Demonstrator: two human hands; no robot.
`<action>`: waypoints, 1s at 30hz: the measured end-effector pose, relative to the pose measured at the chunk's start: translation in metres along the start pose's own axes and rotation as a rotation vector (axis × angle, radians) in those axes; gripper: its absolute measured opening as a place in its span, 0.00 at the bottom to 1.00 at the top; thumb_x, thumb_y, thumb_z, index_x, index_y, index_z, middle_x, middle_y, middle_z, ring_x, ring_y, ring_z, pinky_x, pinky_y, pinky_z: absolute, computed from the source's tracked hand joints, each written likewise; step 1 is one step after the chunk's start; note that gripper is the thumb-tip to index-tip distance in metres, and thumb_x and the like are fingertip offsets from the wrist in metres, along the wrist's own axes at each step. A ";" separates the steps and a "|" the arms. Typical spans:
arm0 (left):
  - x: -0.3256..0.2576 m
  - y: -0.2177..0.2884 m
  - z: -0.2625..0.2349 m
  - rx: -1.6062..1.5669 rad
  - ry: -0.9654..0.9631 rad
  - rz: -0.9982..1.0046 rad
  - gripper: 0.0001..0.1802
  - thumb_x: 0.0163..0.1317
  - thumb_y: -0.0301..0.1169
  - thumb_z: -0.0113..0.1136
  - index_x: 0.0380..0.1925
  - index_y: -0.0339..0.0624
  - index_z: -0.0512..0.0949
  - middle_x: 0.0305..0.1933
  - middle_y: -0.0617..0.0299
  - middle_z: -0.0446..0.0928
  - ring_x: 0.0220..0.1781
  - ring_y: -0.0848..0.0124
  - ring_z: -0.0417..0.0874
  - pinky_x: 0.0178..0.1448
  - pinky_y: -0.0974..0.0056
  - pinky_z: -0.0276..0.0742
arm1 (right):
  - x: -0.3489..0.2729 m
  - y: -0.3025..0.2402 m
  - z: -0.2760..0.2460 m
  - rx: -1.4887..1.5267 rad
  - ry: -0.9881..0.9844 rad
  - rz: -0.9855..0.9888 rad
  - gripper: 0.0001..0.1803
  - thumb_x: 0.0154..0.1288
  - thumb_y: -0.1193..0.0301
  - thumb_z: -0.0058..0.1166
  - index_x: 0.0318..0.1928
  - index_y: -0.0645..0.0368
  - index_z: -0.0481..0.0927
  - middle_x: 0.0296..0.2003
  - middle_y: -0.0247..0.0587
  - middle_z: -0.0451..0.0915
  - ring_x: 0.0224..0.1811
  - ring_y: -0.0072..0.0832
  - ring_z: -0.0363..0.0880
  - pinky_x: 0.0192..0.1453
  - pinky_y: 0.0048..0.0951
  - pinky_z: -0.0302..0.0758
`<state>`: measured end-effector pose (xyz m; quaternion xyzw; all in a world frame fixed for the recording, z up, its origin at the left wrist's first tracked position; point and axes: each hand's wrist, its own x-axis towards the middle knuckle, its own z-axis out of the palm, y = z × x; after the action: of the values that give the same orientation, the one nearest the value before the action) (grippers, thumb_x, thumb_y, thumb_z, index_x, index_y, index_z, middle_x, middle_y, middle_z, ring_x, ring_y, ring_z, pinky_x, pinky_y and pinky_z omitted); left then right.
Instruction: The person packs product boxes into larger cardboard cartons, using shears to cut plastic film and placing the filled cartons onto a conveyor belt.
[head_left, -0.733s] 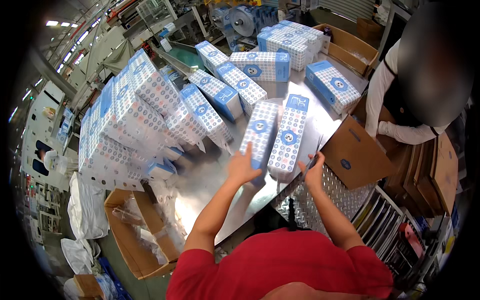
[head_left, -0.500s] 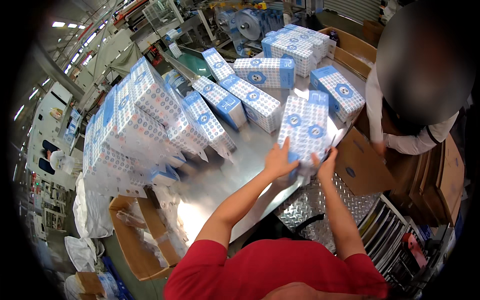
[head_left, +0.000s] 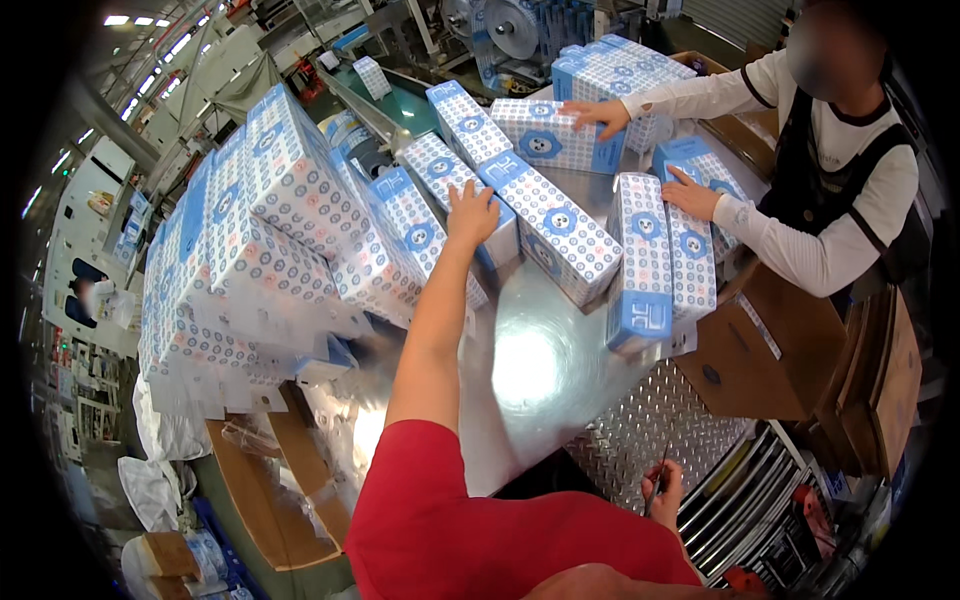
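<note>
My left hand (head_left: 473, 213) is stretched across the table, its fingers spread on top of a blue-and-white patterned box (head_left: 440, 165). Close by its right side lies another such box (head_left: 550, 225). My right hand (head_left: 664, 492), low and near my body, is closed around a thin dark tool (head_left: 655, 486) whose kind I cannot make out. Two patterned boxes lie side by side at the table's right edge, the nearer one a box with a blue end (head_left: 640, 255). A co-worker's hand (head_left: 692, 194) touches this pair, and their other hand (head_left: 600, 115) rests on a box farther back.
Wrapped boxes (head_left: 290, 200) are stacked high on the left of the metal table (head_left: 540, 360). An open carton (head_left: 270, 490) sits below them. Brown cardboard (head_left: 755, 345) leans at the right, above a roller rack (head_left: 750, 500). A green conveyor (head_left: 385, 110) runs behind.
Both my hands have let go of a patterned box, now lying at the right. My left hand has moved left onto another box; my right has drawn back. The co-worker now reaches over the boxes.
</note>
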<state>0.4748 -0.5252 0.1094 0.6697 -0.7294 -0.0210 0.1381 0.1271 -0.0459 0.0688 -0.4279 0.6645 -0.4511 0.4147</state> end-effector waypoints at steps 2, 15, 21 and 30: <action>-0.029 0.015 -0.003 -0.060 -0.053 0.038 0.23 0.60 0.45 0.43 0.55 0.53 0.69 0.65 0.47 0.55 0.66 0.38 0.49 0.68 0.47 0.49 | -0.011 0.013 0.001 0.022 -0.040 0.066 0.25 0.51 0.79 0.58 0.50 0.59 0.65 0.32 0.35 0.73 0.33 0.19 0.71 0.37 0.21 0.68; -0.161 -0.005 -0.037 0.235 0.259 0.038 0.08 0.46 0.25 0.54 0.28 0.36 0.74 0.33 0.53 0.72 0.40 0.59 0.73 0.40 0.58 0.72 | 0.033 -0.046 0.039 0.046 -0.338 -0.026 0.22 0.54 0.78 0.56 0.49 0.60 0.65 0.31 0.34 0.73 0.32 0.20 0.72 0.36 0.21 0.70; -0.181 0.003 -0.046 0.282 0.065 0.125 0.05 0.39 0.23 0.56 0.21 0.40 0.78 0.27 0.54 0.75 0.33 0.59 0.78 0.33 0.58 0.74 | 0.033 -0.053 0.041 0.159 -0.402 -0.011 0.22 0.54 0.78 0.55 0.50 0.59 0.65 0.33 0.33 0.72 0.31 0.19 0.70 0.35 0.20 0.69; -0.353 0.095 -0.149 0.123 -0.644 0.028 0.16 0.43 0.40 0.62 0.29 0.40 0.80 0.36 0.46 0.77 0.36 0.54 0.79 0.33 0.55 0.75 | 0.054 -0.046 0.043 0.138 -0.484 -0.149 0.22 0.54 0.78 0.55 0.49 0.60 0.65 0.32 0.33 0.72 0.34 0.19 0.70 0.38 0.19 0.69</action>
<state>0.4395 -0.1453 0.2116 0.6256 -0.7446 -0.1860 -0.1401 0.1609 -0.1174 0.0927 -0.5417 0.4803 -0.4091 0.5554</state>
